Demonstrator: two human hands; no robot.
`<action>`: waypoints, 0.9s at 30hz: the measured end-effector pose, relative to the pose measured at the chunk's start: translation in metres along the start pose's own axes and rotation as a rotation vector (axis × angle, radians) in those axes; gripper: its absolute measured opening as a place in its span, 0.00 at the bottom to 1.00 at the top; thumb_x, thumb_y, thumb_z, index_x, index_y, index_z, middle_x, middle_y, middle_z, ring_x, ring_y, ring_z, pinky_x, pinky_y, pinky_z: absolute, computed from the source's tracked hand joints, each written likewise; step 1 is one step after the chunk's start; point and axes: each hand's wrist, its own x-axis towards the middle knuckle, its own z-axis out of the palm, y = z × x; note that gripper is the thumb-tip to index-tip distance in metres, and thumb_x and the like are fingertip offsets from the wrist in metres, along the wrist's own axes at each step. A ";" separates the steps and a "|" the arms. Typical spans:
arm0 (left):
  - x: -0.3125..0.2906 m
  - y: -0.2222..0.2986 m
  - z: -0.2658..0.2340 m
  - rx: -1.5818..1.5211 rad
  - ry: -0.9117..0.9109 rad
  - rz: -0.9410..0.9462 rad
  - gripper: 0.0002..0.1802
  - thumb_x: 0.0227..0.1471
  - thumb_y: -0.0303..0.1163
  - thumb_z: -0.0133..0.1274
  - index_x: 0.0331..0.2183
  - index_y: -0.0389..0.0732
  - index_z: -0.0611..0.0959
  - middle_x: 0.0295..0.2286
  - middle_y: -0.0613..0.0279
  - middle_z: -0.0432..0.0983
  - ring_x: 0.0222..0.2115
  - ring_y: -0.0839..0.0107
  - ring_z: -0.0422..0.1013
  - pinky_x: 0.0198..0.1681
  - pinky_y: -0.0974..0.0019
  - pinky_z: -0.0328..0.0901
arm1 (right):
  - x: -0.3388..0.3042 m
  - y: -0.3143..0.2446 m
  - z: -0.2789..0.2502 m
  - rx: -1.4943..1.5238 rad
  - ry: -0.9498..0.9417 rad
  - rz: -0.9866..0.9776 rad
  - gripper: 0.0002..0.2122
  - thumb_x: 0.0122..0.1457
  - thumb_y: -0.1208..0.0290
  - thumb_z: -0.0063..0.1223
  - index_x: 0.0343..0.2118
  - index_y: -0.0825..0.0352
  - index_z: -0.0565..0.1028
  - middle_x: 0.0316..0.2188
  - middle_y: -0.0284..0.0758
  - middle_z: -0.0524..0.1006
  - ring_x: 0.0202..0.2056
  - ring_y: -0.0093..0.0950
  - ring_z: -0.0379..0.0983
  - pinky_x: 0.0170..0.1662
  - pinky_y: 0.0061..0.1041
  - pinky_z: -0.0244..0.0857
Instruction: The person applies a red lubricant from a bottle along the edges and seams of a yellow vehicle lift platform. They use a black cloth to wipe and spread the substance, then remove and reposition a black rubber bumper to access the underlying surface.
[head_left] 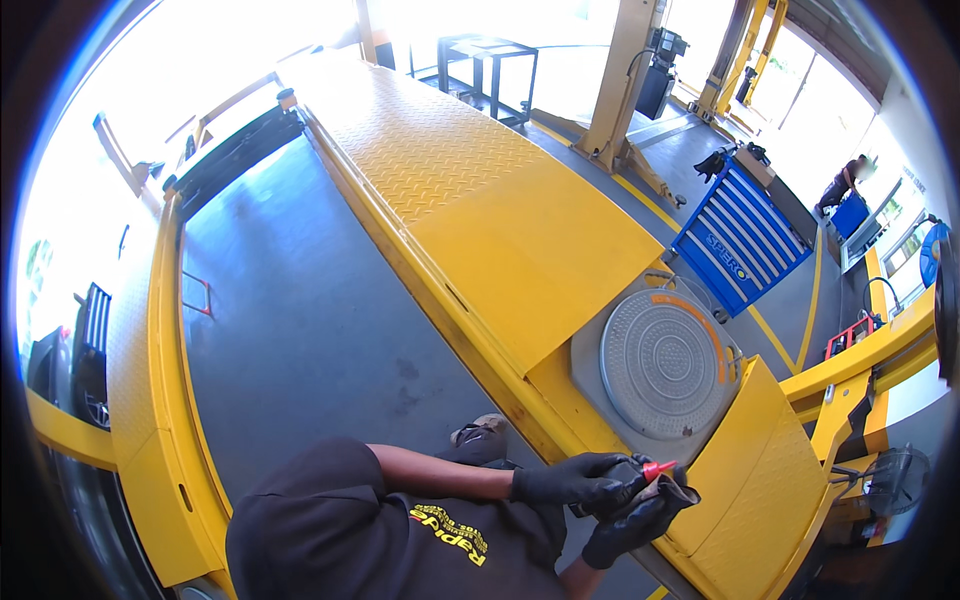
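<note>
Currently, a small red-tipped tool (655,469) is held at the near right, over the edge of the yellow ramp (540,260). Its dark body is gripped by the bent fingers of the black-gloved left hand (583,480). Beside the tip, a crumpled dark cloth (680,491) seems to be held by the gloved right hand (632,528), whose fingers are curled; how firmly they are closed cannot be told. Just beyond the hands, a round grey plate (665,362) is set into the ramp, flanked on the right by a yellow panel (752,475). Farther off, the way is partly blocked by a blue tool chest (743,236) and a beige post (612,90). A fan (897,480) is seen at the right, a co-worker (845,186) at the far right, and a black metal table (490,46) at the far end.
</note>
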 end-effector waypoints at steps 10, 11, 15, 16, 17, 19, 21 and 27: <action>-0.007 -0.007 -0.003 -0.043 -0.012 -0.088 0.47 0.65 0.55 0.54 0.72 0.45 0.53 0.51 0.71 0.66 0.40 0.84 0.64 0.41 0.77 0.63 | -0.008 0.018 -0.034 -0.109 -0.409 0.120 0.23 0.65 0.61 0.57 0.56 0.75 0.72 0.50 0.41 0.78 0.52 0.33 0.74 0.57 0.36 0.68; -0.006 -0.010 -0.006 -0.042 -0.053 -0.105 0.48 0.64 0.55 0.55 0.72 0.45 0.52 0.53 0.70 0.65 0.42 0.83 0.64 0.43 0.76 0.63 | -0.006 0.014 -0.031 -0.156 -0.373 0.114 0.20 0.66 0.63 0.56 0.53 0.75 0.75 0.48 0.40 0.79 0.51 0.32 0.75 0.56 0.35 0.68; -0.004 -0.010 -0.006 0.015 -0.207 -0.024 0.52 0.60 0.55 0.61 0.71 0.42 0.53 0.57 0.68 0.65 0.51 0.79 0.64 0.53 0.71 0.63 | -0.002 0.002 -0.022 -0.035 -0.275 0.128 0.16 0.67 0.61 0.52 0.41 0.73 0.77 0.40 0.43 0.80 0.43 0.36 0.78 0.51 0.36 0.70; -0.002 -0.013 -0.003 0.016 -0.221 0.018 0.53 0.59 0.54 0.63 0.71 0.40 0.54 0.56 0.67 0.65 0.53 0.78 0.63 0.55 0.70 0.63 | -0.004 0.004 -0.023 -0.062 -0.257 0.130 0.16 0.68 0.62 0.51 0.41 0.74 0.77 0.39 0.43 0.80 0.42 0.36 0.78 0.49 0.36 0.71; -0.001 -0.015 0.000 0.017 -0.234 0.060 0.54 0.58 0.54 0.64 0.70 0.39 0.54 0.56 0.66 0.66 0.54 0.77 0.63 0.58 0.69 0.62 | -0.004 0.005 -0.024 -0.089 -0.239 0.132 0.16 0.68 0.62 0.50 0.42 0.74 0.76 0.38 0.42 0.80 0.41 0.36 0.78 0.48 0.35 0.71; -0.006 -0.009 -0.002 0.121 -0.230 -0.010 0.53 0.57 0.51 0.66 0.69 0.37 0.56 0.55 0.65 0.67 0.54 0.76 0.64 0.59 0.66 0.62 | 0.001 0.000 -0.024 -0.111 -0.209 0.210 0.16 0.68 0.62 0.50 0.42 0.74 0.76 0.36 0.43 0.80 0.41 0.35 0.78 0.48 0.35 0.71; -0.009 -0.004 -0.004 0.174 -0.219 -0.058 0.52 0.57 0.50 0.67 0.69 0.37 0.56 0.54 0.64 0.68 0.54 0.75 0.64 0.59 0.65 0.62 | 0.003 0.005 -0.027 -0.205 -0.198 0.184 0.16 0.69 0.62 0.49 0.42 0.74 0.76 0.36 0.43 0.80 0.41 0.34 0.78 0.47 0.35 0.71; -0.009 0.003 -0.011 0.155 -0.314 -0.229 0.49 0.58 0.48 0.65 0.68 0.37 0.58 0.54 0.64 0.69 0.54 0.75 0.64 0.58 0.65 0.63 | 0.003 0.000 -0.030 0.287 -0.303 0.342 0.21 0.63 0.56 0.56 0.45 0.74 0.75 0.40 0.46 0.79 0.43 0.39 0.78 0.50 0.39 0.71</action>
